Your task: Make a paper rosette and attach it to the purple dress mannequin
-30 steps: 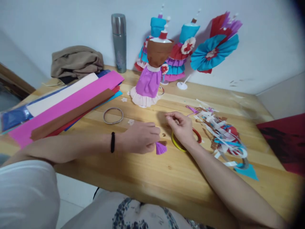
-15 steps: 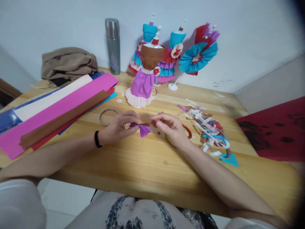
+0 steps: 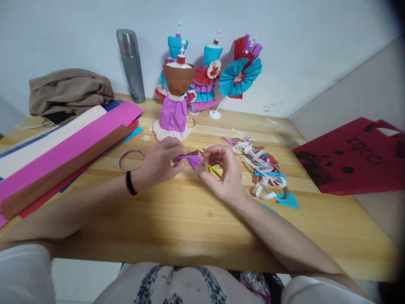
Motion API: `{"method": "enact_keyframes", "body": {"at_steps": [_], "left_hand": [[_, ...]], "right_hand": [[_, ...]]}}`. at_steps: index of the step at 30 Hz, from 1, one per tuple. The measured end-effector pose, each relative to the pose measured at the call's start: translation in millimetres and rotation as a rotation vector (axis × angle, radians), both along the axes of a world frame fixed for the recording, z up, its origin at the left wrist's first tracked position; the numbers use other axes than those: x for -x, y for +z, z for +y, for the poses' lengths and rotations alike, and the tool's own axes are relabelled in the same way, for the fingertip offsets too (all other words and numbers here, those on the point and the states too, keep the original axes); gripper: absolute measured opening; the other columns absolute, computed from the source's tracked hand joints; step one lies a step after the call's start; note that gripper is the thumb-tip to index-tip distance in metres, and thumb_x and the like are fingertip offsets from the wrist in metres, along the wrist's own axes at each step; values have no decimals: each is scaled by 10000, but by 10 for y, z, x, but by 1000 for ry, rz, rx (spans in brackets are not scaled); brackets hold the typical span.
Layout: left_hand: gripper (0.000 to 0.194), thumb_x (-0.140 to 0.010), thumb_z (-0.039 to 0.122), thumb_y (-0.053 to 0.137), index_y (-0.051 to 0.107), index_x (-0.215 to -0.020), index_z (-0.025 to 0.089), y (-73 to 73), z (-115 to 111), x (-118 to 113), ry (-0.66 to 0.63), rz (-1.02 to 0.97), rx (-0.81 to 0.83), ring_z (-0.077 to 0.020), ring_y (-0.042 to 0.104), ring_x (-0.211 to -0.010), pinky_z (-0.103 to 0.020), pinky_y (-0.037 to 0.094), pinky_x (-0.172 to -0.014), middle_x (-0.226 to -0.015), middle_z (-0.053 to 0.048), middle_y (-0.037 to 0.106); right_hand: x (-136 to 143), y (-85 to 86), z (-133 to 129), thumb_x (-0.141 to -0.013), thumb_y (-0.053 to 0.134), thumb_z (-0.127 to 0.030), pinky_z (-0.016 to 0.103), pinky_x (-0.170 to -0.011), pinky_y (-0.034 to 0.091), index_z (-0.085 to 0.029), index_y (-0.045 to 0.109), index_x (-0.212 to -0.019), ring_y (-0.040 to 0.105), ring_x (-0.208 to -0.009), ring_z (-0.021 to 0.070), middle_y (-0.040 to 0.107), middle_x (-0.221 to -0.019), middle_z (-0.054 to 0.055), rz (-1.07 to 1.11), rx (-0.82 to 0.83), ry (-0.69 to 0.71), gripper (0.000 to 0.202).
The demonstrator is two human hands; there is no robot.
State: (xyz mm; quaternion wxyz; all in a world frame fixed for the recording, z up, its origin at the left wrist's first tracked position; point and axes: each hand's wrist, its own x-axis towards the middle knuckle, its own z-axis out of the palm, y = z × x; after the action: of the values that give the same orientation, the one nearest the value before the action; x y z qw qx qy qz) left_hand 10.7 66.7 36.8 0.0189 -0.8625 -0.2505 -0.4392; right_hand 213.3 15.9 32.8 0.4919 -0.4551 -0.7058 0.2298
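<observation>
My left hand (image 3: 164, 158), with a black band at the wrist, pinches a small pleated purple paper fan (image 3: 193, 161). A thin brown strip (image 3: 191, 153) runs along the fan's upper edge. Close by on the right is my right hand (image 3: 224, 171), its thumb well apart from its curled fingers. Its fingertips are near the fan's right end; whether they touch it I cannot tell. Behind that hand, partly hidden, lies a yellow-handled tool (image 3: 215, 171). A miniature dress form (image 3: 173, 112) in brown top and purple skirt stands just beyond my hands.
Coloured paper sheets (image 3: 72, 147) lie left, beside a round bangle-like ring (image 3: 131, 160). Paper scraps (image 3: 264, 169) are piled right, near a red bag (image 3: 351, 160). A flask (image 3: 130, 65), brown cloth (image 3: 71, 90) and more decorated forms (image 3: 204, 84) stand along the wall.
The view has shifted right, showing more of the red bag. My right hand's thumb has spread away from its fingers. The purple fan stays in my left hand, turned slightly.
</observation>
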Motion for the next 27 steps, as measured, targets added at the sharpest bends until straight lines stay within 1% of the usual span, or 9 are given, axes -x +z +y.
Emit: {"method": "enact_keyframes", "body": {"at_steps": [4,7,11,13,15,18,22,25,27], "left_hand": [[86,-819,114,549,579,-768,178,-39,-9,-69,72,-21,64,-142,607,-736,-252,509,-659,-773,-23,628],[81,-819,116,557,586,-773,177,-71,-9,-76,112,-10,26,-151,604,-757,-258,504,-672,-794,-34,639],[89,-811,109,552,603,-777,174,-103,27,-39,151,40,-52,-161,597,-761,-275,496,-687,-792,-36,644],[97,-810,106,549,609,-774,172,-118,57,-23,162,62,-52,-161,600,-772,-276,495,-703,-799,-35,646],[97,-805,109,555,610,-755,171,-138,90,-23,166,67,-28,-159,602,-775,-273,492,-704,-795,-34,646],[100,-790,106,558,612,-732,168,-180,132,-54,147,20,90,-153,610,-753,-266,484,-677,-771,-28,645],[104,-783,111,565,606,-705,167,-239,147,-95,129,-72,216,-130,597,-688,-247,454,-619,-720,-7,632],[103,-782,106,558,616,-725,168,-271,139,-89,136,-73,189,-135,602,-730,-253,466,-658,-753,-14,648],[103,-783,107,553,618,-734,170,-280,141,-77,140,-71,186,-141,605,-749,-259,471,-678,-763,-18,650]], "right_hand": [[9,-6,-23,-765,688,-472,393,-753,509,-233,490,-1110,596,-824,216,621,-969,68,-122,-67,-36,464],[-71,42,71,-835,612,-476,374,-721,503,-227,511,-1036,603,-764,208,630,-880,56,-208,-50,-73,335],[-324,147,229,-859,595,-333,363,-629,423,-213,582,-905,627,-697,253,680,-801,99,-782,232,-239,129],[-458,155,252,-855,604,-282,365,-630,404,-190,622,-932,654,-750,296,702,-861,163,-1071,386,-225,122],[-562,121,224,-871,583,-253,367,-663,409,-172,633,-1072,670,-821,316,712,-959,192,-1165,466,-142,223],[-650,22,146,-820,620,-222,361,-713,420,-162,603,-1190,669,-854,303,700,-1045,190,-1144,489,-92,376],[-710,-111,132,-774,609,-185,312,-660,404,-178,599,-1148,635,-742,223,687,-960,130,-1019,432,-124,374],[-746,-189,219,-787,593,-224,296,-616,392,-193,565,-1176,599,-669,189,662,-808,59,-791,431,-92,392],[-739,-222,293,-769,618,-263,281,-575,393,-197,514,-1233,571,-624,170,623,-729,7,-526,469,-13,481]]}}
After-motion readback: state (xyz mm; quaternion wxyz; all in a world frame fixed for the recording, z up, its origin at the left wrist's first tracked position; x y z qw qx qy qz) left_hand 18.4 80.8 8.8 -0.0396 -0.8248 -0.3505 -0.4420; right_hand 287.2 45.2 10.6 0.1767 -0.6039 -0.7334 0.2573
